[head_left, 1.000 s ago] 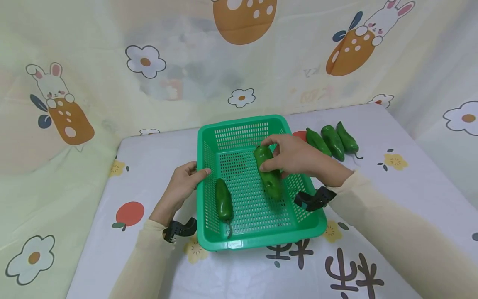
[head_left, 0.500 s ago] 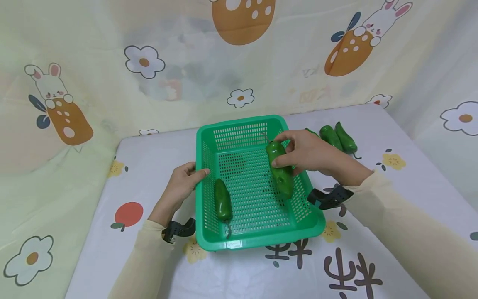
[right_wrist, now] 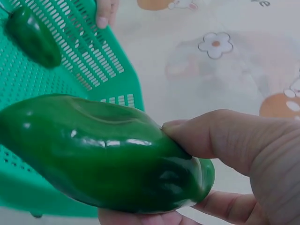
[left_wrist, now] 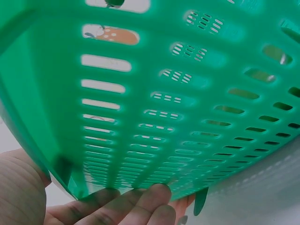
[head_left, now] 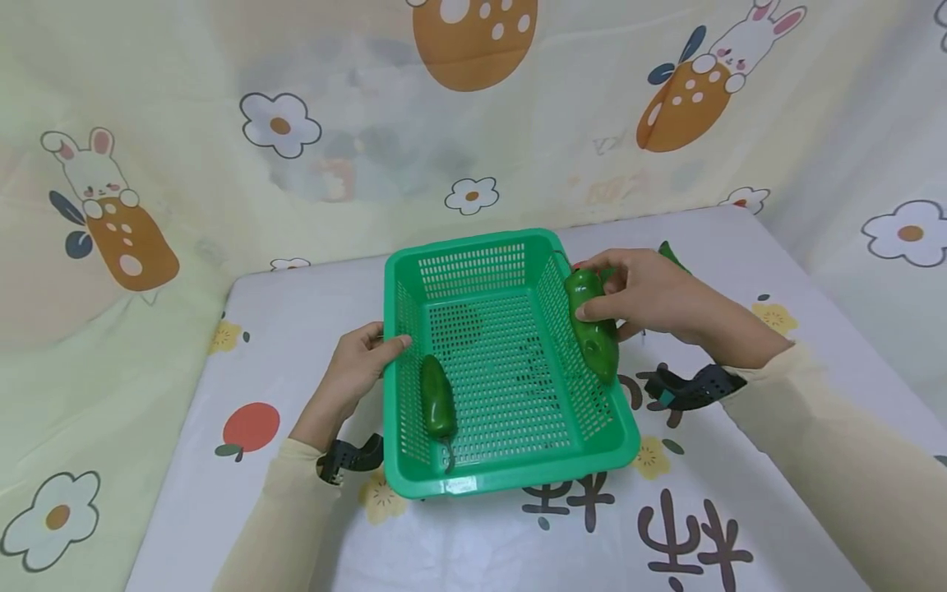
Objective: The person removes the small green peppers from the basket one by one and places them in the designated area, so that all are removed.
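Note:
My left hand (head_left: 357,363) grips the left rim of a green plastic basket (head_left: 510,482), thumb over the edge; in the left wrist view its fingers (left_wrist: 140,206) press against the slotted outer wall. A glossy green pepper (head_left: 438,399) lies inside the basket along the left side. My right hand (head_left: 658,298) holds a larger green pepper (head_left: 594,337) over the basket's right rim. In the right wrist view the thumb is on one side of this pepper (right_wrist: 108,154), with fingers on the other and partly hidden below it.
Behind the right hand pokes the tip of another green pepper (head_left: 672,255) on the table; the others there are mostly hidden. A white patterned cloth (head_left: 296,296) covers the table. A printed curtain (head_left: 370,148) hangs at the back.
My right hand has carried the larger pepper rightward, from above the basket's inside to its right rim. It now covers most of the peppers on the table. The left hand keeps its grip.

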Tool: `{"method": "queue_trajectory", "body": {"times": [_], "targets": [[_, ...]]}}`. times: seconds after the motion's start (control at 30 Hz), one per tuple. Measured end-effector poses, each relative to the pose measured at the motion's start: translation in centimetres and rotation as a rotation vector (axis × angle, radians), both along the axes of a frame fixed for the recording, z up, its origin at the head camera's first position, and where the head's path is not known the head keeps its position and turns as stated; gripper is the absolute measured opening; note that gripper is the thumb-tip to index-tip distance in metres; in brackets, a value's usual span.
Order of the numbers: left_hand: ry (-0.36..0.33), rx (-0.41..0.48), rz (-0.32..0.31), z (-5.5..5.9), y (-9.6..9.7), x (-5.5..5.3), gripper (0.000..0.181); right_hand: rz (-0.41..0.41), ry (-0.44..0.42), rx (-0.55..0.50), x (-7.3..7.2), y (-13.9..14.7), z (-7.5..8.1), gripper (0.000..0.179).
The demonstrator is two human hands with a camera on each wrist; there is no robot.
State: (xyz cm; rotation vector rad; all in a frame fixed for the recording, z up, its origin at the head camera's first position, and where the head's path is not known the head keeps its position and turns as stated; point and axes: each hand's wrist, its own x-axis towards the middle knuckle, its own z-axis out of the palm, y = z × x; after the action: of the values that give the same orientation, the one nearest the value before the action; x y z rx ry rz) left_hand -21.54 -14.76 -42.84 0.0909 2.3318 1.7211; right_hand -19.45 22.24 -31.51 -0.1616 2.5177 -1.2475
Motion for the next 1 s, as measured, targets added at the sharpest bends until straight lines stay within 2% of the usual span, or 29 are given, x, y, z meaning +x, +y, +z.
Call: {"method": "queue_trajectory", "body": {"times": [0.2,0.4,0.67,1.0], "targets": [[-0.007,-0.005,0.002,0.1,0.0,0.1,0.045,-0.038,-0.002,0.005,0.2,1.7,-0.4,0.061],[-0.012,-0.015,0.006,0.2,0.0,0.1,0.045,-0.05,-0.027,0.007,0.4,3.6,-1.3,0.068],[-0.01,-0.012,0.0,0.2,0.1,0.1,0.047,-0.08,-0.048,0.053,0.7,5.3,-3.1,0.068],[-0.014,-0.032,0.013,0.2,0.1,0.1,0.044,-0.117,-0.077,0.061,1.2,6.5,-6.0,0.069]]}}
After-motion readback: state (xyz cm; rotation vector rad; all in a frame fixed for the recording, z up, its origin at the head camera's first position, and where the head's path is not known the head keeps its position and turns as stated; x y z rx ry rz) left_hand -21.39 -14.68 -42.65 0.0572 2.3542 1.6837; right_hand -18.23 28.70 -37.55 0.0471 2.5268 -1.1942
